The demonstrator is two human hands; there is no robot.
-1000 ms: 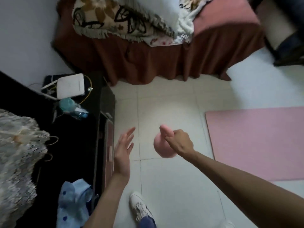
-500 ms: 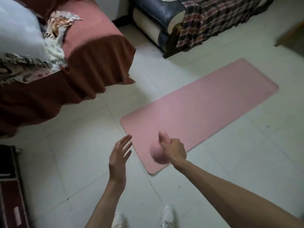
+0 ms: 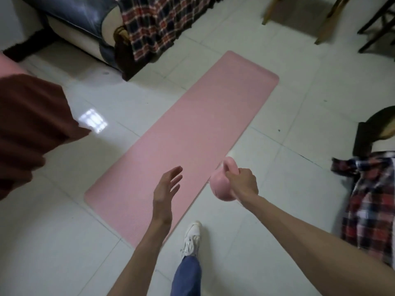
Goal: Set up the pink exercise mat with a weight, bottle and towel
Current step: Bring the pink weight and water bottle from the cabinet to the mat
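The mat [image 3: 192, 129] lies flat on the floor [image 3: 53, 242], running from near left to far right. Over its near right edge hangs the weight [image 3: 221, 186], handle in the right hand [image 3: 243, 182]. The left hand [image 3: 165, 189] hovers over the mat's near end, just left of the weight. A shoe [image 3: 192, 238] stands on the floor at the mat's near edge, below the weight. Left of the mat, the bed [image 3: 30, 124]. Behind it, the sofa [image 3: 85, 24], a blanket [image 3: 158, 22] draped over its right end. Far right, chair legs [image 3: 327, 24]; nearer on the right, a cloth [image 3: 372, 201] hanging over a seat.
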